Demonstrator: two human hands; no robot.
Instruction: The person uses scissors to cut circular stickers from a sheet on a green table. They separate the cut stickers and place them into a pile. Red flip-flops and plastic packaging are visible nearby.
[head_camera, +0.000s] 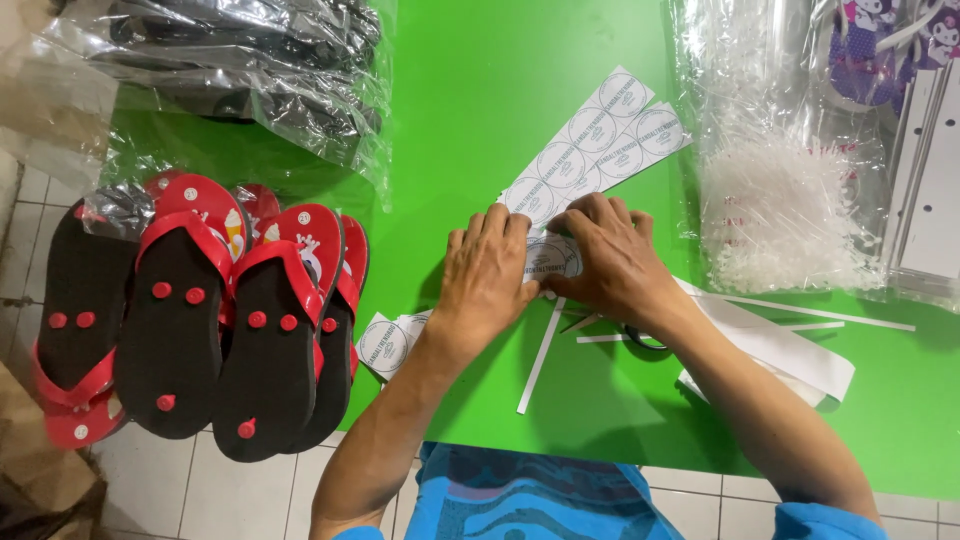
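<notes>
My left hand (487, 275) and my right hand (610, 255) meet over a white sheet of round stickers (590, 140) on the green table (480, 90). Both hands pinch the near end of the sheet, where one round sticker (552, 258) shows between the fingers. The strip runs away from me to the upper right. A small piece with round stickers (388, 343) lies left of my left wrist. Thin white paper strips (541, 360) lie under and beside my forearms.
Several red and black flip-flops (200, 310) lie stacked sole-up at the table's left edge. Clear plastic bags with dark sandals (260, 60) lie at the back left. A bag of white plastic fasteners (775, 215) and white cards (930, 180) lie at the right.
</notes>
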